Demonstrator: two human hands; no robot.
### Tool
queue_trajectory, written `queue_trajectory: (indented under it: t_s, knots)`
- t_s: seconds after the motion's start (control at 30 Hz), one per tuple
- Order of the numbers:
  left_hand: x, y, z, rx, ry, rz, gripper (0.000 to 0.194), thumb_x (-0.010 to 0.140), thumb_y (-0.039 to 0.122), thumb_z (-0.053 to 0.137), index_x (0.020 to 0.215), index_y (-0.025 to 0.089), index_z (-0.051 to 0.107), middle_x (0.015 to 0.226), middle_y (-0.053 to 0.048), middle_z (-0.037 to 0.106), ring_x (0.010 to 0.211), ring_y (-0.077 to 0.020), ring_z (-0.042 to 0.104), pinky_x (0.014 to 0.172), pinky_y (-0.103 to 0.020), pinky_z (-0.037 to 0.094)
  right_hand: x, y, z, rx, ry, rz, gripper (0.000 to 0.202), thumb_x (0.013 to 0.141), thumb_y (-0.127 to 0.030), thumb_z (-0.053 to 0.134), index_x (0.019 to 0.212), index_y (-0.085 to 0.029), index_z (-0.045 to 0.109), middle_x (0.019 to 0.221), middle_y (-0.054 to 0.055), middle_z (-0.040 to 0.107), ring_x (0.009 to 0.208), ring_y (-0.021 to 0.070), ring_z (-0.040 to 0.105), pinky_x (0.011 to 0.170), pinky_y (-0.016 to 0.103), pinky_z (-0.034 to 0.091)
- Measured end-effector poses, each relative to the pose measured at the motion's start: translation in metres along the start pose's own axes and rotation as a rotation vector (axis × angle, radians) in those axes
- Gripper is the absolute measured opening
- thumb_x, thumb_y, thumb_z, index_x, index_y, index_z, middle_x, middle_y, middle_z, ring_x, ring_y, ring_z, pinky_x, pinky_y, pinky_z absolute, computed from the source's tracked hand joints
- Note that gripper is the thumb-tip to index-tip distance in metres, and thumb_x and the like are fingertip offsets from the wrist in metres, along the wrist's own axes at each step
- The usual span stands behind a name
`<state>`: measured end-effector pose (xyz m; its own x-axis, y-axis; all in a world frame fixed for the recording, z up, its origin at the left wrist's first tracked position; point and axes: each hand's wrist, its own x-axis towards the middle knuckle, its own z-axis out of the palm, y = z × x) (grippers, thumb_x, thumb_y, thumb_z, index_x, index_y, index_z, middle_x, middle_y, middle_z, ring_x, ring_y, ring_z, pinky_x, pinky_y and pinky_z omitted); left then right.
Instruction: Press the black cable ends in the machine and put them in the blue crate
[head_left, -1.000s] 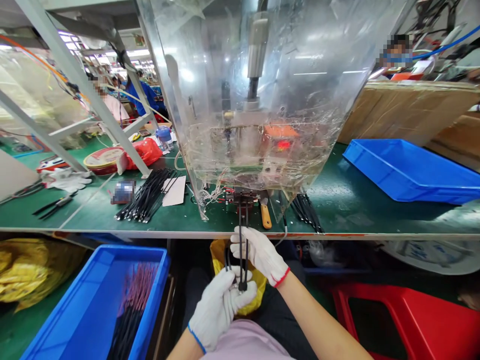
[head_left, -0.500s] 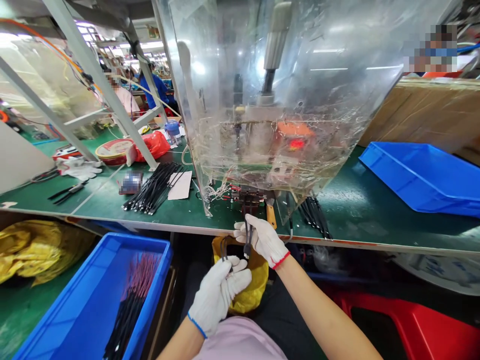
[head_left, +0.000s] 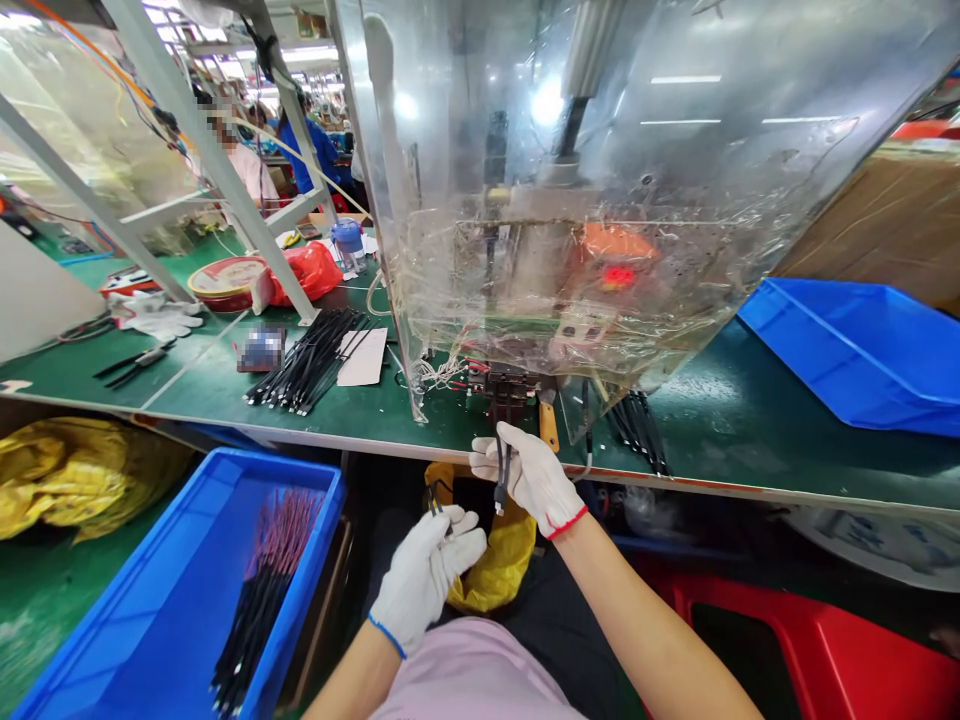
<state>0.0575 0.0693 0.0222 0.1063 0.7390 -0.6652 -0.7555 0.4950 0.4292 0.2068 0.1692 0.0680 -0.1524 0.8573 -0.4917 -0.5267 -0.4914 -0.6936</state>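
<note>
My right hand (head_left: 537,480), in a white glove with a red cuff, grips black cables (head_left: 501,488) whose pale-tipped ends hang below the fingers. It is at the bench edge, just below the dark fixture (head_left: 506,385) of the machine. My left hand (head_left: 429,572), gloved in white with a blue cuff, is lower and to the left. Between its thumb and fingers is a thin black cable piece (head_left: 435,502); the rest of it is hidden. Below and behind the hands hangs a yellow bag (head_left: 495,580).
A clear plastic guard (head_left: 465,290) encloses the machine. Black cables (head_left: 307,365) lie left on the green bench, others (head_left: 637,430) right of the fixture. One blue bin (head_left: 300,475) at lower left holds red-ended black cables; another blue bin (head_left: 847,350) is on the right.
My left hand has moved slightly left and away from my right hand, with the cable piece in it. My right hand keeps its grip on the cables. The camera view has shifted a little.
</note>
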Motion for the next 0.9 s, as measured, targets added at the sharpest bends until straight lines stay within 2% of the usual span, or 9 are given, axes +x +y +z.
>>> queue_trajectory:
  t_s: [0.13,0.27,0.4,0.47,0.6,0.67,0.73,0.83,0.9]
  knots:
    - [0.003,0.000,0.001,-0.054,-0.046,-0.021,0.015,0.083,0.019,0.066,0.094,0.009,0.065,0.094,-0.015,0.073,0.089,-0.0261,0.072,0.092,-0.042,0.055,-0.007,0.005,-0.002,-0.027,-0.006,0.023,0.039,0.085,-0.032,0.057,0.053,-0.011,0.063,0.082,0.016,0.073,0.061,0.0192,0.069,0.067,0.034,0.059]
    - [-0.001,0.004,0.018,-0.118,-0.253,-0.070,0.016,0.087,0.023,0.062,0.095,0.010,0.066,0.099,-0.014,0.072,0.096,-0.0270,0.070,0.091,-0.044,0.055,-0.003,0.005,-0.005,-0.126,0.002,-0.020,0.037,0.077,-0.041,0.065,0.053,-0.012,0.062,0.077,0.014,0.072,0.061,0.0191,0.067,0.061,0.031,0.057]
    - [-0.009,0.013,0.034,-0.072,-0.499,-0.147,0.018,0.088,0.028,0.061,0.092,0.012,0.068,0.111,-0.014,0.069,0.102,-0.0293,0.067,0.072,-0.033,0.060,-0.010,0.012,-0.011,-0.567,-0.003,-0.148,0.044,0.077,-0.056,0.060,0.070,-0.013,0.070,0.074,0.010,0.072,0.063,0.0190,0.065,0.059,0.029,0.053]
    - [-0.013,0.015,0.033,-0.030,-0.542,-0.176,0.017,0.086,0.027,0.063,0.090,0.012,0.068,0.118,-0.014,0.067,0.101,-0.0288,0.067,0.061,-0.026,0.059,-0.022,0.012,-0.014,-0.902,-0.006,-0.189,0.046,0.081,-0.058,0.054,0.074,-0.016,0.071,0.072,0.007,0.071,0.065,0.0190,0.065,0.063,0.029,0.051]
    - [-0.019,0.009,0.011,0.080,-0.434,-0.121,0.020,0.082,0.026,0.068,0.094,0.011,0.070,0.116,-0.015,0.067,0.096,-0.0273,0.069,0.066,-0.026,0.059,-0.041,-0.009,-0.020,-1.415,0.064,-0.344,0.043,0.092,-0.051,0.040,0.087,-0.022,0.072,0.090,0.004,0.071,0.087,0.0213,0.066,0.079,0.031,0.048]
    - [-0.022,0.002,-0.004,0.111,-0.345,-0.020,0.022,0.079,0.027,0.072,0.093,0.011,0.071,0.112,-0.014,0.068,0.096,-0.0271,0.068,0.078,-0.033,0.059,-0.039,-0.026,-0.023,-1.592,0.298,-0.434,0.039,0.094,-0.046,0.040,0.108,-0.023,0.067,0.114,0.007,0.067,0.097,0.0236,0.065,0.085,0.034,0.047]
    - [-0.024,-0.007,-0.020,0.129,-0.261,0.083,0.025,0.074,0.030,0.077,0.090,0.012,0.072,0.106,-0.013,0.069,0.096,-0.0262,0.067,0.088,-0.039,0.056,-0.029,-0.039,-0.026,-1.793,0.515,-0.410,0.043,0.093,-0.044,0.043,0.125,-0.020,0.058,0.125,0.014,0.059,0.097,0.0280,0.066,0.084,0.039,0.048]
    - [-0.026,-0.018,-0.039,0.138,-0.194,0.150,0.031,0.072,0.036,0.079,0.091,0.013,0.073,0.104,-0.012,0.070,0.100,-0.0256,0.065,0.095,-0.043,0.052,-0.005,-0.047,-0.027,-2.010,0.616,-0.275,0.050,0.092,-0.039,0.043,0.136,-0.016,0.045,0.117,0.020,0.059,0.092,0.0327,0.067,0.079,0.044,0.049]
    - [-0.028,-0.021,-0.048,0.126,-0.181,0.151,0.034,0.070,0.040,0.080,0.091,0.014,0.074,0.106,-0.012,0.070,0.103,-0.0268,0.064,0.098,-0.044,0.051,0.010,-0.046,-0.027,-1.959,0.673,-0.252,0.053,0.088,-0.037,0.047,0.137,-0.016,0.042,0.107,0.018,0.061,0.090,0.0323,0.066,0.078,0.045,0.049]
